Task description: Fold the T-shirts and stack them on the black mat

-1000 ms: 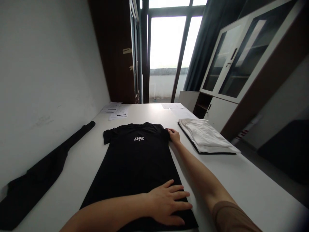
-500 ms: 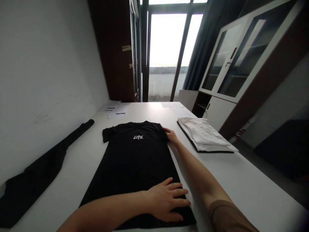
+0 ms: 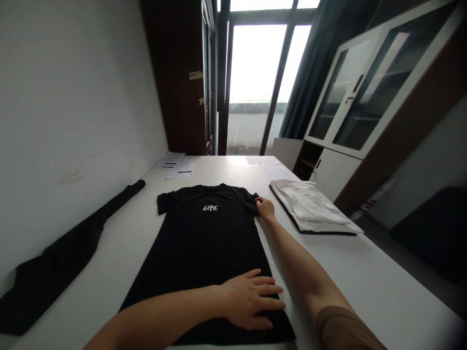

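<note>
A black T-shirt (image 3: pixel 207 248) with small white lettering on its chest lies flat on the white table, collar away from me. My left hand (image 3: pixel 251 300) rests palm down on the shirt's lower right part, fingers spread toward its side edge. At the upper right, my right hand (image 3: pixel 265 208) pinches the end of the short sleeve, which is stretched out to the side. The other sleeve (image 3: pixel 166 202) lies out on the left.
Another black garment (image 3: pixel 73 253) lies along the wall at left. To the right is a stack of folded white clothes (image 3: pixel 310 204) over a black piece. Paper sheets (image 3: pixel 180 168) lie at the far end of the table (image 3: pixel 365 282). Glass-door cabinets (image 3: pixel 350 97) stand beyond.
My right hand has closed on the right sleeve and drawn it outward to the right. My left hand has stayed in place on the shirt. The view has shifted slightly.
</note>
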